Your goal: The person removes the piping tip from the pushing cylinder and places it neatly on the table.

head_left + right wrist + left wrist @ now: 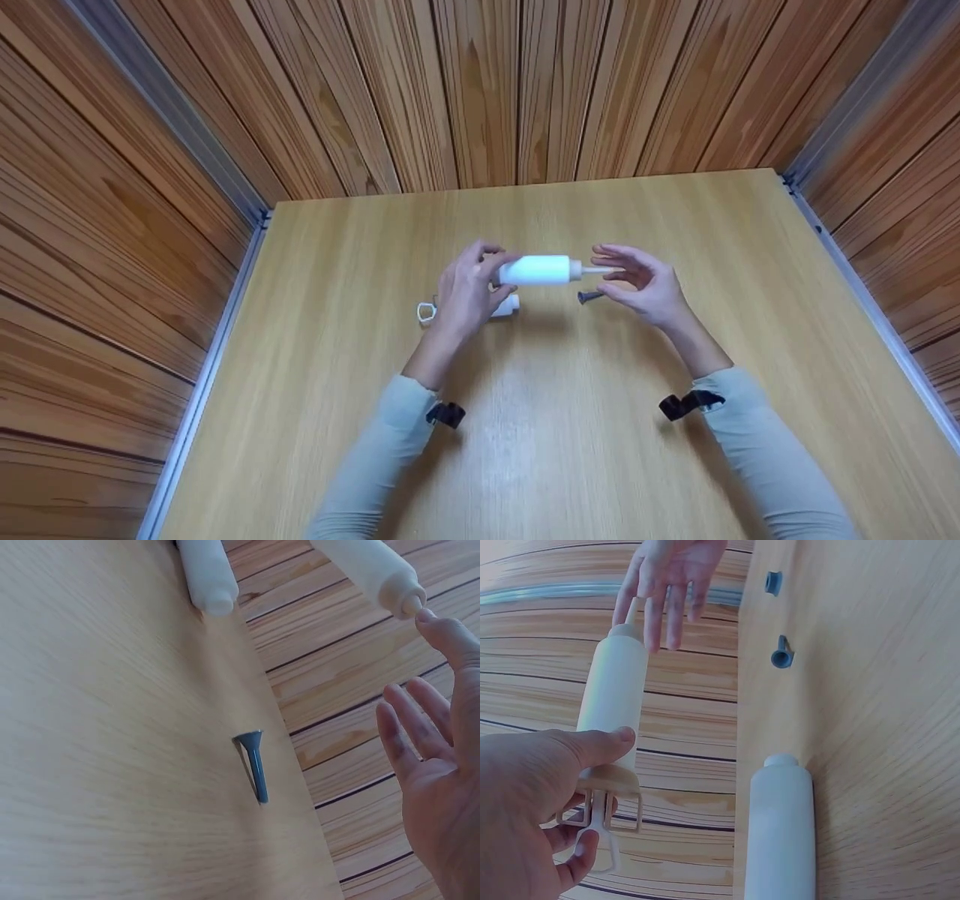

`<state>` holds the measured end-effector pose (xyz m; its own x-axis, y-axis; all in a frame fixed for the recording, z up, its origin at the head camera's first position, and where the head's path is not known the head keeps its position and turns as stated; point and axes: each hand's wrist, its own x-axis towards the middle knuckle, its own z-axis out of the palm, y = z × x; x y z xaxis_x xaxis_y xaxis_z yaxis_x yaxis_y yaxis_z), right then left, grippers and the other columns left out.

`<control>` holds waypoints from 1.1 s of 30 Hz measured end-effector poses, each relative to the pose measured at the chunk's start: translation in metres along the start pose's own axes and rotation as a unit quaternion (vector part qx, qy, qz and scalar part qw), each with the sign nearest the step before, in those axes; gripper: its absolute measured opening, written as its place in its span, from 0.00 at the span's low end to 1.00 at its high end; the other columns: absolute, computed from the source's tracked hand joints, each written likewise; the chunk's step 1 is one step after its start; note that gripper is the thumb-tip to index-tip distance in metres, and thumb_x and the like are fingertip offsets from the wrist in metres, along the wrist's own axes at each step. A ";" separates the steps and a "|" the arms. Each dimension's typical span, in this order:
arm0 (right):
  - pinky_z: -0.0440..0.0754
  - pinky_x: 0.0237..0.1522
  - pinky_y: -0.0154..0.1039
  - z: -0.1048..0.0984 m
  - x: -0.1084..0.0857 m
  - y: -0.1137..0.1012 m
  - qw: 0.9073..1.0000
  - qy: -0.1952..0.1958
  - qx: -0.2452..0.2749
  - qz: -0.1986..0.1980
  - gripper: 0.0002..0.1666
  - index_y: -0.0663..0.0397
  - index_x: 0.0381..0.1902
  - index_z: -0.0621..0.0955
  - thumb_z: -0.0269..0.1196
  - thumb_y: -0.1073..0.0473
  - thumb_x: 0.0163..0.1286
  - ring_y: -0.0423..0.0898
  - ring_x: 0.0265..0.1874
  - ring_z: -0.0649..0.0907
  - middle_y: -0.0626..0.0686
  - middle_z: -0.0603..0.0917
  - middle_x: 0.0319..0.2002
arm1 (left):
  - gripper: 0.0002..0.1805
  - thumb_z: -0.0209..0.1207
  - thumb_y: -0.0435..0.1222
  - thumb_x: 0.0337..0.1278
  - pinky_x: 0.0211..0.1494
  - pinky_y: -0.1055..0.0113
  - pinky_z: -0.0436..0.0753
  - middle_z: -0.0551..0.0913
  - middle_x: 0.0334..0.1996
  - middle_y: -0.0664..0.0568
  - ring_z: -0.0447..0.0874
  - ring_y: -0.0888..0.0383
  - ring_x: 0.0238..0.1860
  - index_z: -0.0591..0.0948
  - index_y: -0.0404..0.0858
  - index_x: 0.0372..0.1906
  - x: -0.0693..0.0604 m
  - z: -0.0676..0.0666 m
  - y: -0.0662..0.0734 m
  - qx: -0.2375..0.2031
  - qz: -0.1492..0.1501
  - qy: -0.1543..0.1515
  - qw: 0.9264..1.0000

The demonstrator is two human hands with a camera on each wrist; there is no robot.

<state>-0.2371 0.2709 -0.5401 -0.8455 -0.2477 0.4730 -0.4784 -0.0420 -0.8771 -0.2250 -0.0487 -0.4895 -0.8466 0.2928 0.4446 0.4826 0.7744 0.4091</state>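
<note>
The left hand (466,292) grips the bottle (536,270), best held steady; at its three o'clock, the right hand (649,289) has fingers spread wide about the nozzle (597,270).

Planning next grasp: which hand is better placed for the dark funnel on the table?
Probably the right hand: it's nearer the funnel and looks loosely open. The left hand grips the raised white bottle.

Pale wood-grain table (555,465) amid brown plank walls (480,90), with grey, perhaps metal, strips (205,375) along its sides.
</note>
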 end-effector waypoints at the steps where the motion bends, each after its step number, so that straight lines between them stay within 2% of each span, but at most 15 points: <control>1: 0.91 0.61 0.33 0.002 0.000 -0.001 1.000 -0.003 -0.007 -0.001 0.35 0.80 0.71 0.78 0.69 0.86 0.65 0.42 0.64 0.92 0.53 0.91 0.68 | 0.23 0.81 0.39 0.64 0.64 0.51 0.93 0.90 0.63 0.46 0.93 0.45 0.62 0.92 0.47 0.63 -0.002 0.000 0.000 0.001 -0.001 0.001 1.000; 3: 0.91 0.61 0.32 0.007 -0.001 -0.004 1.000 -0.006 -0.023 0.001 0.34 0.79 0.70 0.79 0.70 0.86 0.65 0.41 0.63 0.93 0.48 0.92 0.67 | 0.23 0.82 0.39 0.63 0.63 0.50 0.94 0.90 0.62 0.46 0.93 0.45 0.61 0.92 0.47 0.63 -0.006 -0.001 0.001 0.003 -0.002 0.002 1.000; 5: 0.91 0.61 0.32 0.012 -0.001 -0.007 0.999 -0.008 -0.039 0.005 0.33 0.77 0.69 0.81 0.71 0.85 0.66 0.40 0.62 0.93 0.48 0.93 0.66 | 0.24 0.82 0.40 0.63 0.63 0.49 0.93 0.90 0.62 0.47 0.93 0.45 0.61 0.92 0.48 0.63 -0.008 -0.002 0.002 0.004 -0.006 0.003 1.000; 9: 0.91 0.60 0.32 0.017 0.000 -0.010 0.999 -0.009 -0.036 -0.003 0.30 0.78 0.66 0.82 0.70 0.85 0.66 0.38 0.60 0.93 0.47 0.93 0.64 | 0.23 0.82 0.41 0.64 0.63 0.48 0.93 0.90 0.63 0.47 0.93 0.45 0.61 0.92 0.49 0.63 -0.009 -0.004 0.004 0.000 -0.009 0.003 1.000; 13: 0.92 0.59 0.33 0.020 0.000 -0.010 1.000 -0.011 -0.018 -0.021 0.28 0.82 0.63 0.82 0.69 0.88 0.64 0.37 0.57 0.94 0.44 0.92 0.62 | 0.23 0.81 0.42 0.65 0.63 0.50 0.94 0.90 0.63 0.48 0.93 0.46 0.61 0.92 0.51 0.63 -0.011 -0.004 0.006 0.011 0.002 0.005 1.000; 18: 0.92 0.59 0.31 0.027 -0.001 -0.012 0.999 -0.006 -0.025 -0.022 0.25 0.79 0.59 0.86 0.71 0.87 0.63 0.37 0.55 0.93 0.46 0.92 0.58 | 0.23 0.82 0.42 0.64 0.59 0.52 0.95 0.90 0.61 0.49 0.94 0.46 0.59 0.92 0.52 0.63 -0.015 -0.001 0.007 0.015 0.022 0.022 0.999; 22: 0.92 0.58 0.31 0.032 -0.003 -0.013 0.999 0.002 -0.030 -0.024 0.22 0.80 0.55 0.87 0.71 0.87 0.62 0.36 0.52 0.94 0.45 0.92 0.53 | 0.24 0.83 0.41 0.62 0.60 0.52 0.95 0.91 0.61 0.48 0.95 0.46 0.59 0.92 0.50 0.63 -0.017 0.001 0.008 0.014 0.034 0.034 0.999; 27: 0.92 0.56 0.30 0.034 -0.006 -0.012 0.999 0.009 -0.027 -0.025 0.21 0.83 0.53 0.87 0.70 0.88 0.61 0.35 0.51 0.94 0.42 0.92 0.52 | 0.25 0.82 0.42 0.64 0.63 0.51 0.94 0.90 0.62 0.49 0.94 0.47 0.61 0.91 0.51 0.64 -0.021 0.003 0.006 0.010 0.037 0.027 0.999; 33: 0.92 0.57 0.31 0.034 -0.008 -0.013 0.999 0.006 -0.038 -0.021 0.21 0.78 0.54 0.88 0.71 0.87 0.62 0.36 0.51 0.94 0.46 0.92 0.52 | 0.25 0.81 0.45 0.66 0.62 0.52 0.94 0.90 0.64 0.49 0.91 0.47 0.63 0.91 0.50 0.66 -0.024 0.002 0.000 0.002 0.055 0.024 0.998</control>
<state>-0.2164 0.2406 -0.5350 -0.8266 -0.2365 0.5108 -0.5301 0.0219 -0.8477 -0.2055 -0.0547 -0.5017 -0.7762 0.3490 0.5250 0.5713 0.7415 0.3518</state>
